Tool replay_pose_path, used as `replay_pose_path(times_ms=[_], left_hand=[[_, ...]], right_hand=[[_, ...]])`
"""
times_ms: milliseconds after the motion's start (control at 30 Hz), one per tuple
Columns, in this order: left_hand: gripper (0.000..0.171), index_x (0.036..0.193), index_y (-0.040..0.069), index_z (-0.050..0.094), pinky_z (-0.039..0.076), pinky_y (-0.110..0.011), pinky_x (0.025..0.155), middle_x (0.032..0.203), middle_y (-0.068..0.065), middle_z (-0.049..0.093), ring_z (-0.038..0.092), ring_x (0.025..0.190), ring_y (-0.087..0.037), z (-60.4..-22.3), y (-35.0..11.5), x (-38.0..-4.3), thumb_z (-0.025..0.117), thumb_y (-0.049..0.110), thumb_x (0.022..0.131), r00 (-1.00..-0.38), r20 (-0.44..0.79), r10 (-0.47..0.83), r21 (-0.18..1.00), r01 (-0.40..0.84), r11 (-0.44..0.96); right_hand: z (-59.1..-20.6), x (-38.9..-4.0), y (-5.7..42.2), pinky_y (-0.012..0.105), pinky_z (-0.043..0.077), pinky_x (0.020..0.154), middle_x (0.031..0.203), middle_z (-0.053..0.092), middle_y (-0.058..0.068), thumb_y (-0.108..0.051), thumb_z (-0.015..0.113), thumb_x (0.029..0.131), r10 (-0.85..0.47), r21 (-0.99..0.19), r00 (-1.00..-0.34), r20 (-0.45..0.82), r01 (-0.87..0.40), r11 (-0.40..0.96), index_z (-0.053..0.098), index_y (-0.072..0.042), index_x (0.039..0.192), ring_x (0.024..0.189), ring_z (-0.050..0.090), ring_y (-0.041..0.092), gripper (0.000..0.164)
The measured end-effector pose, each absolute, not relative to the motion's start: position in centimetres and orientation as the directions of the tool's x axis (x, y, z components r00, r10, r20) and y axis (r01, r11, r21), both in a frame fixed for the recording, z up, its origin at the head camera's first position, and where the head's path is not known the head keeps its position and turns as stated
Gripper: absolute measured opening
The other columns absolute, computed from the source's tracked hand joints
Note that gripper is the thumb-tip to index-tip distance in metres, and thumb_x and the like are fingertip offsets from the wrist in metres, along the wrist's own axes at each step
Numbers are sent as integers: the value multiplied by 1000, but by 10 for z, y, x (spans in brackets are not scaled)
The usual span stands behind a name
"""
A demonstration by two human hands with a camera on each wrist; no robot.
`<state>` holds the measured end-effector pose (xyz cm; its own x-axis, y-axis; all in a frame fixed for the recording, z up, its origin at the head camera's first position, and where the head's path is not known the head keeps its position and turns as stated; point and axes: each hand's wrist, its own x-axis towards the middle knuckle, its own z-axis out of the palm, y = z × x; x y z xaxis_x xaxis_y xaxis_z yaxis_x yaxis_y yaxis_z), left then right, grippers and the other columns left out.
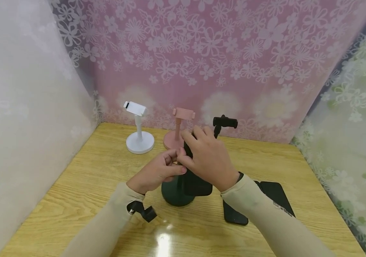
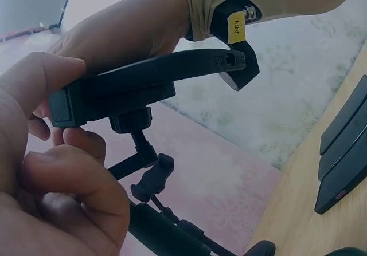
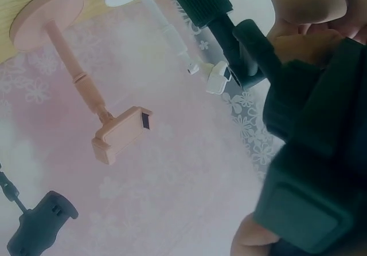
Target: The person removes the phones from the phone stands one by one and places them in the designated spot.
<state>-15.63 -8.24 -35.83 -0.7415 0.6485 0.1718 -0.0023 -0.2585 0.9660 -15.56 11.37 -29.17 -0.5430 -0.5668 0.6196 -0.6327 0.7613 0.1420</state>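
Observation:
Between both hands, a black phone point(image 1: 198, 185) sits tilted in the clamp point(image 2: 129, 98) of a dark green phone stand. The stand's round base point(image 1: 177, 195) rests on the table below. My left hand point(image 1: 157, 170) pinches one end of the clamp with thumb and curled fingers. From the other side, my right hand point(image 1: 210, 157) grips the phone with its fingers bent over it; part of that grip is hidden behind the phone in the left wrist view. In the right wrist view, the clamp's other end point(image 3: 309, 210) looms close, a fingertip beside it.
Along the back of the wooden table point(image 1: 83, 178) stand a white phone stand point(image 1: 139, 143), a pink one point(image 1: 184, 114) and a black one point(image 1: 224, 122). Several dark phones point(image 1: 277, 194) lie at the right, partly under the right forearm. Patterned curtains point(image 1: 176, 64) enclose the table.

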Motion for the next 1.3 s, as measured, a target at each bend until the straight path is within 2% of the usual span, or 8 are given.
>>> replay_pose_path(times_ms=[133,267,633,833,933,1100,1200,1300], left_hand=[[24,117,10,59,21,-28,50,72,6,49,24,50,-10,-354,-86,-157,72,19,98,-742,171,649,971,14,-239],[26,112,12,61,20,-29,49,74,8,53,24,49,-9,-355,-86,-161,76,24,96,-734,170,657,973,18,-232],[32,108,13,60,19,-31,50,67,6,41,23,50,-11,-358,-89,-162,81,32,93,-697,178,695,966,-12,-259],[44,116,14,59,22,-29,52,77,6,49,27,54,-10,-358,-88,-162,84,38,88,-715,154,682,968,-28,-248],[41,114,14,59,22,-29,52,75,6,48,27,53,-10,-358,-87,-162,83,37,89,-708,169,686,968,-12,-250],[32,114,14,61,20,-33,53,70,6,45,26,52,-10,-359,-87,-162,80,30,94,-692,188,697,968,9,-253],[32,116,14,61,23,-29,53,74,6,49,27,52,-9,-359,-88,-162,79,29,94,-693,181,698,970,10,-242],[31,118,14,61,30,-24,55,78,6,52,28,52,-9,-359,-87,-162,77,26,96,-693,182,698,973,23,-232]], right_hand=[[-289,-155,113,33,40,52,89,53,7,-30,61,95,-572,124,-548,611,-647,752,64,-9,105,77,45,28,23],[-286,-155,115,34,39,56,87,51,6,-28,62,93,-580,100,-560,592,-663,742,63,-9,104,76,42,27,21],[-282,-153,119,30,35,51,85,49,2,-25,64,90,-588,5,-574,570,-713,701,63,-12,110,74,40,23,23],[-281,-153,122,35,42,67,90,54,3,-21,62,91,-588,-35,-556,588,-744,668,65,-10,111,79,44,21,23],[-280,-153,122,36,42,72,91,56,3,-21,62,91,-587,-44,-549,595,-752,658,65,-10,112,79,44,20,23],[-279,-152,122,34,40,67,87,52,2,-20,63,91,-595,-33,-540,595,-756,654,65,-10,110,75,41,19,22],[-280,-152,122,32,38,60,85,50,1,-22,63,91,-600,-20,-536,595,-755,655,66,-11,111,72,40,17,23],[-281,-151,122,31,38,59,86,51,1,-22,63,90,-601,-20,-529,599,-760,649,67,-12,113,72,40,16,25]])
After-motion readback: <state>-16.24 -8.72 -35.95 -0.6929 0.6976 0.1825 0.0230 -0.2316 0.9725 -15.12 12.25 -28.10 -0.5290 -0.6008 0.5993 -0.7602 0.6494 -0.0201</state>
